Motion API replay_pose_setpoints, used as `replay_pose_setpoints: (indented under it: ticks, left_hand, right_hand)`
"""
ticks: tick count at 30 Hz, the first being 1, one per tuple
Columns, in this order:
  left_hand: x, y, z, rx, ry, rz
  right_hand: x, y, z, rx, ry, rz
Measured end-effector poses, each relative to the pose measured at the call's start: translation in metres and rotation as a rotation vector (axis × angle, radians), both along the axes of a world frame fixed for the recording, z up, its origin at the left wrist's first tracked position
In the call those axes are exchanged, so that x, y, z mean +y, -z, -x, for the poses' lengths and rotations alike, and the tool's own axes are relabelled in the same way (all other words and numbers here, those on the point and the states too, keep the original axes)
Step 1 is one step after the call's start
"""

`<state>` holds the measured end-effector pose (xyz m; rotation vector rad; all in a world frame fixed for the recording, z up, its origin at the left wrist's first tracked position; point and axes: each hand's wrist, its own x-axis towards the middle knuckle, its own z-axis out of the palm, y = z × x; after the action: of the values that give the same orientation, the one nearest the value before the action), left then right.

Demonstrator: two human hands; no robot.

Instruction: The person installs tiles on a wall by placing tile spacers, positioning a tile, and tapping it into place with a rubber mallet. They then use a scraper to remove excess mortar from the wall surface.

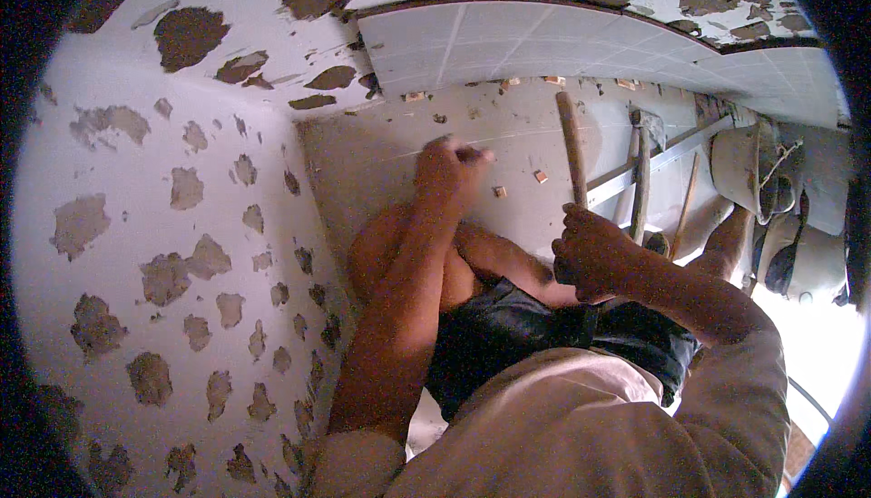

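Right hand (594,251) clenched round wooden handle (572,144); small chip (541,177) left of handle, beyond grip; left hand (446,170) blurred, curled, cannot tell if grasping anything.

Wht wall (150,219) w/ gry-brn blotches (80,226) ~9 o'clock, brn handle (573,149) ~2, pale gridded tiles (485,40) ~1, blk shorts (499,330) ~5

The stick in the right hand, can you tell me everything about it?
The stick is brown, round and straight, and looks like wood. Its bare end is blunt and points away from the body, leaning a little left in the picture. The right hand is wrapped around its nearer part, so I can't tell what's at that end. It shows beside the end of a silvery bar; whether they touch isn't clear.
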<state>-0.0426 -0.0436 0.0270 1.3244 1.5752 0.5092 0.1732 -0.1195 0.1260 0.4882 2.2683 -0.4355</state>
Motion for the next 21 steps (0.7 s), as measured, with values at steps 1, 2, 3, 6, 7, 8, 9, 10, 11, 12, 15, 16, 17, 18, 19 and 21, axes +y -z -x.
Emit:
replay_pose_setpoints:
  ticks: [1,2,3,6,7,8,9,10,11,12,15,16,17,18,19,21]
  left_hand:
    - [0.002,0.006,0.0,0.139,-0.056,-0.18]
    - [0.009,0.013,0.006,0.174,-0.171,-0.198]
    - [0.018,0.016,0.011,0.198,-0.284,-0.214]
    - [0.039,0.009,0.029,0.159,-0.472,-0.507]
    - [0.048,0.006,0.033,0.081,-0.522,-0.658]
    - [0.051,0.003,0.036,0.043,-0.551,-0.732]
    - [0.053,-0.001,0.035,0.002,-0.573,-0.802]
    - [0.052,-0.007,0.032,0.1,-0.556,-0.726]
    - [0.051,-0.01,0.031,0.196,-0.538,-0.649]
    - [0.05,-0.007,0.035,0.2,-0.547,-0.648]
    - [0.054,0.015,0.06,0.331,-0.537,-0.766]
    - [0.056,0.02,0.064,0.311,-0.579,-0.746]
    - [0.054,0.025,0.067,0.296,-0.598,-0.731]
    - [0.053,0.024,0.07,0.288,-0.617,-0.718]
    - [0.051,0.016,0.071,0.197,-0.692,-0.651]
    - [0.048,0.013,0.081,0.109,-0.763,-0.587]
  right_hand:
    - [-0.004,0.006,-0.001,0.038,0.045,-0.017]
    - [-0.007,0.011,-0.002,0.076,0.091,-0.035]
    - [-0.008,0.012,-0.004,0.062,0.103,-0.032]
    - [-0.002,0.018,0.004,0.012,-0.024,0.048]
    - [0.001,0.02,0.004,0.015,-0.024,0.047]
    - [0.004,0.021,0.004,0.043,-0.126,-0.025]
    - [0.007,0.022,0.004,0.046,-0.187,-0.048]
    - [0.01,0.023,0.003,0.049,-0.246,-0.075]
    - [0.014,0.023,0.002,0.052,-0.305,-0.1]
    - [0.015,0.022,0.003,0.065,-0.319,-0.119]
    - [0.026,0.013,0.018,0.038,-0.277,-0.039]
    - [0.029,0.004,0.017,0.122,-0.171,0.008]
    - [0.03,-0.008,0.017,0.203,-0.062,0.054]
    - [0.03,-0.019,0.021,0.153,0.024,0.116]
    - [0.028,-0.031,0.019,0.149,0.028,0.126]
    - [0.023,-0.058,0.015,0.207,0.535,0.195]
